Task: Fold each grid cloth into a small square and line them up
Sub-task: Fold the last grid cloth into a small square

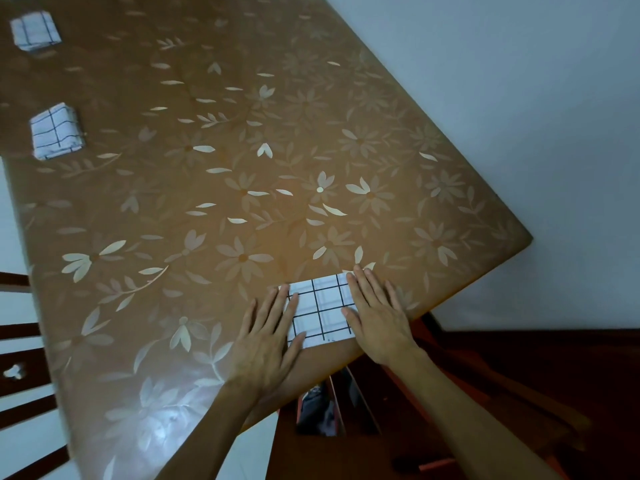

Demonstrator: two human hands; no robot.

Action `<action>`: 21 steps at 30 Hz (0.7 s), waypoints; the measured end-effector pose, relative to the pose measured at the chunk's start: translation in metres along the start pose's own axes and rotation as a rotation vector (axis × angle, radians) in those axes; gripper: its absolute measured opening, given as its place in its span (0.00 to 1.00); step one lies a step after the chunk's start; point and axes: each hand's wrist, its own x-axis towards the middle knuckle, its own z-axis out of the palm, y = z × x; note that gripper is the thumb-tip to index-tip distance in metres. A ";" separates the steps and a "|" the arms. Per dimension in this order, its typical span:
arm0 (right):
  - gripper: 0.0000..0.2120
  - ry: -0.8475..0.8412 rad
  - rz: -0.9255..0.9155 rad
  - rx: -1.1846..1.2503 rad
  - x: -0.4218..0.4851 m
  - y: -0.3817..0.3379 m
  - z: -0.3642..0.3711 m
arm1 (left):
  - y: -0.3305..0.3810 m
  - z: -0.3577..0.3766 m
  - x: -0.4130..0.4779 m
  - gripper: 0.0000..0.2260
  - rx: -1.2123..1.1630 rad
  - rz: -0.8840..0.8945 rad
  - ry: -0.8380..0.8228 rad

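A white grid cloth (pixel 320 308) with black lines lies folded flat near the table's front edge. My left hand (pixel 268 336) presses on its left side with straight, spread fingers. My right hand (pixel 377 315) lies flat on its right side, fingers straight. Two other folded grid cloths sit far off at the left: one (pixel 55 131) at mid height and another (pixel 33 32) near the top left corner, both small squares.
The brown table (pixel 225 188) has a glossy floral cover. A dark wooden chair back (pixel 20 372) stands at the left edge. A white wall is on the right, with a dark floor and wooden parts below the table's front edge.
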 end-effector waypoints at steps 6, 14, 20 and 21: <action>0.30 0.170 -0.022 0.097 0.009 -0.012 -0.019 | -0.004 -0.007 -0.002 0.31 0.024 0.021 -0.008; 0.15 -0.153 -0.099 -0.017 0.067 -0.045 -0.071 | -0.011 -0.015 -0.002 0.29 -0.155 0.087 0.006; 0.07 -0.261 0.011 0.326 0.051 -0.030 -0.073 | -0.004 -0.029 -0.008 0.36 -0.727 -0.131 0.162; 0.07 -0.282 0.056 0.468 0.046 -0.027 -0.077 | -0.001 -0.034 -0.008 0.37 -0.911 -0.204 0.181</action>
